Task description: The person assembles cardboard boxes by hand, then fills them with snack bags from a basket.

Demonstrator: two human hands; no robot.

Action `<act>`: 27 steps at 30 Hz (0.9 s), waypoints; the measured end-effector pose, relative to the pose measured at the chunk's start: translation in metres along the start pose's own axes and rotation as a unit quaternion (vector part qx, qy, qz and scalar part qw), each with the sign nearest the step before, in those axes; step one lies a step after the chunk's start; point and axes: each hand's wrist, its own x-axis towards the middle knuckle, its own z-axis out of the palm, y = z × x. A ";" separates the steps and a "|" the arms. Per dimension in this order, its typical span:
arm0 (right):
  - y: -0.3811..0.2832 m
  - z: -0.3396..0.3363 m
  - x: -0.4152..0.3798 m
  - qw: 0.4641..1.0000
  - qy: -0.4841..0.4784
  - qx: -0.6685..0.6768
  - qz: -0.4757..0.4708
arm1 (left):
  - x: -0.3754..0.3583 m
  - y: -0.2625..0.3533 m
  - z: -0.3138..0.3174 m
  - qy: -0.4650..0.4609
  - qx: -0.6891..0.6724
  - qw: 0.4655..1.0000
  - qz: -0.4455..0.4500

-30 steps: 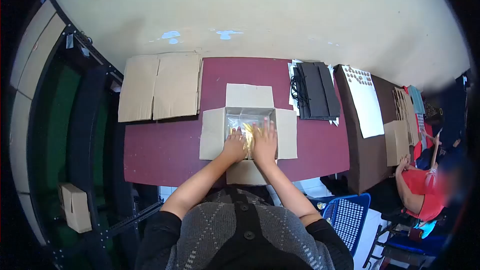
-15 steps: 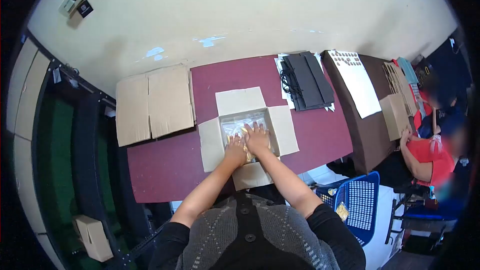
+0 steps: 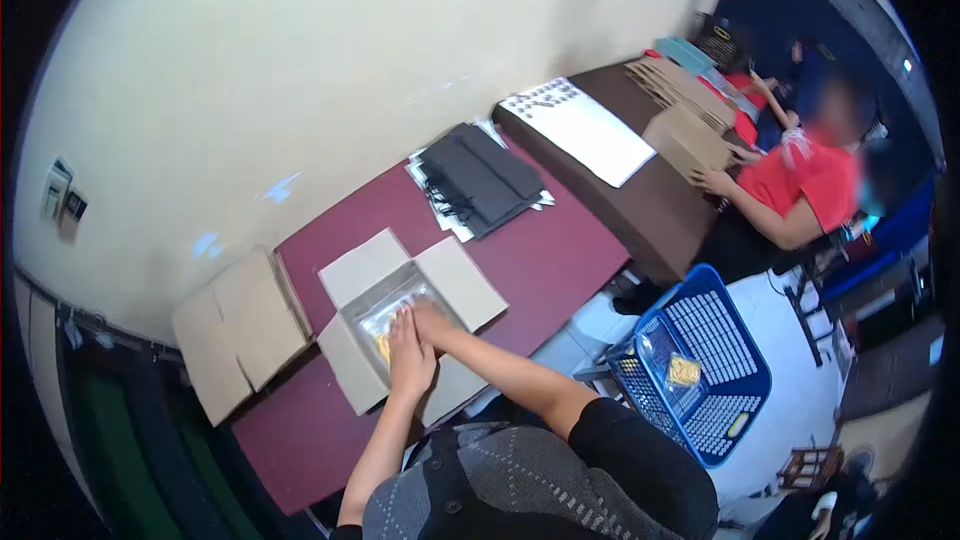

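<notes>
An open cardboard box stands on the dark red table, its flaps folded outward. Inside lie clear plastic packets with something yellow showing beneath. My left hand lies flat over the contents, fingers stretched toward the far side of the box. Beside it and touching it, my right hand rests in the box with its fingers partly hidden behind the left. Neither hand visibly grips anything.
Flattened cardboard lies at the table's left. Black folded sheets lie on white ones at the back. A blue basket with a yellow packet stands at the right. Beyond, a person in red holds a carton.
The view has swung to the right, showing more of the basket and the person in red. My hands have come closer together inside the box.
</notes>
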 end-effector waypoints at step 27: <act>0.294 0.079 -0.624 0.594 0.345 0.318 0.653 | -0.055 0.407 0.382 -0.533 -0.162 0.767 0.318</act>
